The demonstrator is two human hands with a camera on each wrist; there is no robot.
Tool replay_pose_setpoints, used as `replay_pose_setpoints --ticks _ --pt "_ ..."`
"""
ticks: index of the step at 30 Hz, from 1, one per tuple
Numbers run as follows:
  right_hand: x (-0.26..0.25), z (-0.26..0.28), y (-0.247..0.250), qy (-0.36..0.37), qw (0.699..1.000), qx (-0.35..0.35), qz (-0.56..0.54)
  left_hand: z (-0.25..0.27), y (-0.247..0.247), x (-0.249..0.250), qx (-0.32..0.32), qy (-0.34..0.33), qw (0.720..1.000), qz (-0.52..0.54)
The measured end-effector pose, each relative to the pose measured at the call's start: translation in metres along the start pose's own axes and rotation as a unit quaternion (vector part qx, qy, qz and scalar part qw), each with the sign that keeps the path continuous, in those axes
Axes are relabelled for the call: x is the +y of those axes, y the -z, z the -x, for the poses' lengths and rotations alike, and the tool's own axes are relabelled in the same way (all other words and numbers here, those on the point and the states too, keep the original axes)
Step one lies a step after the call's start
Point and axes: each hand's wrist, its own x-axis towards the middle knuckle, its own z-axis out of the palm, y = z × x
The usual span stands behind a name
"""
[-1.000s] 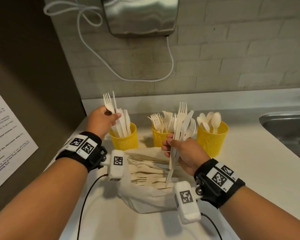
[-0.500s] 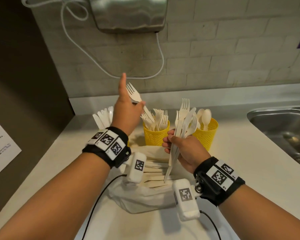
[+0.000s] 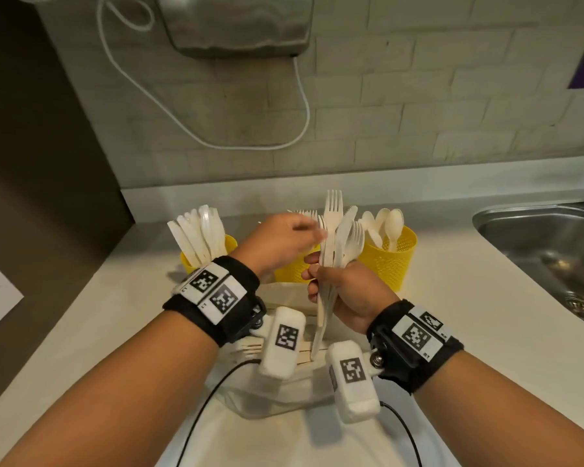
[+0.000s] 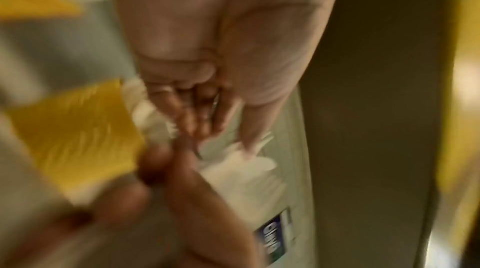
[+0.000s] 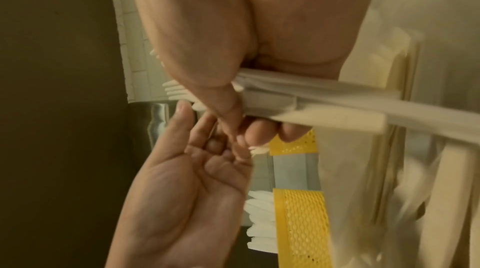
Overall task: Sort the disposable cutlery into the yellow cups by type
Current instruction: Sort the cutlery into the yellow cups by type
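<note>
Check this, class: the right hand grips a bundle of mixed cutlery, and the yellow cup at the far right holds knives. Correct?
Not quite. The right hand does grip the bundle of mixed cutlery, but the head view shows the far-right yellow cup holding spoons, not knives.

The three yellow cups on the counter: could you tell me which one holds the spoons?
The right-hand yellow cup, nearest the sink, shows rounded spoon bowls. The left-hand cup holds knives; the middle cup holds forks.
</note>
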Motion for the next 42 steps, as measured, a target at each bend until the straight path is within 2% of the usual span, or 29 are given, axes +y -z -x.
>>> replay_pose_setpoints --ticks 1,3,6,11,16,18,21,24,28,30,33,38,40,42 --pt "0.001 -0.001 -0.002 -0.001 1.000 -0.013 -0.003 0.004 -0.002 0.001 -0.049 0.027 0.997 0.048" --pt "0.001 -0.002 -0.003 -0.013 0.999 -0.035 -0.013 0.007 -0.004 -0.006 -0.076 0.047 0.991 0.098" --pt "0.002 -0.003 -0.002 -0.038 0.998 -0.051 -0.023 0.009 0.002 -0.013 -0.050 0.054 0.989 0.131" --pt "0.002 -0.005 -0.003 -0.052 0.997 -0.046 0.031 0.009 0.008 -0.016 0.015 0.047 0.986 0.158" --pt "0.004 -0.006 -0.011 -0.069 0.992 -0.072 0.079 0.003 0.011 -0.014 0.123 0.040 0.973 0.193" --pt "0.005 -0.007 -0.012 -0.069 0.992 -0.071 0.082 0.003 0.011 -0.015 0.120 0.041 0.975 0.181" --pt "0.005 -0.008 -0.013 -0.068 0.991 -0.075 0.090 0.002 0.013 -0.018 0.074 0.059 0.983 0.156" --pt "0.005 -0.007 -0.012 -0.068 0.991 -0.086 0.072 0.000 0.020 -0.016 0.059 0.060 0.980 0.182" --pt "0.001 -0.006 -0.003 -0.061 0.996 -0.065 0.024 -0.009 0.045 0.000 0.148 0.007 0.949 0.279" --pt "0.001 -0.007 0.006 -0.057 0.997 -0.043 0.009 -0.016 0.058 0.006 0.186 -0.018 0.937 0.294" --pt "0.001 -0.009 0.014 -0.056 0.998 -0.021 0.004 -0.027 0.056 0.001 0.192 -0.018 0.951 0.243" --pt "0.001 -0.010 0.013 -0.047 0.999 -0.019 0.000 -0.038 0.027 -0.021 0.193 -0.012 0.979 0.068" --pt "0.001 -0.010 0.013 -0.045 0.999 -0.017 -0.001 -0.039 0.019 -0.027 0.183 -0.011 0.983 -0.012" --pt "0.001 -0.011 0.014 -0.048 0.999 -0.009 0.002 -0.038 0.014 -0.030 0.178 -0.014 0.975 -0.131"
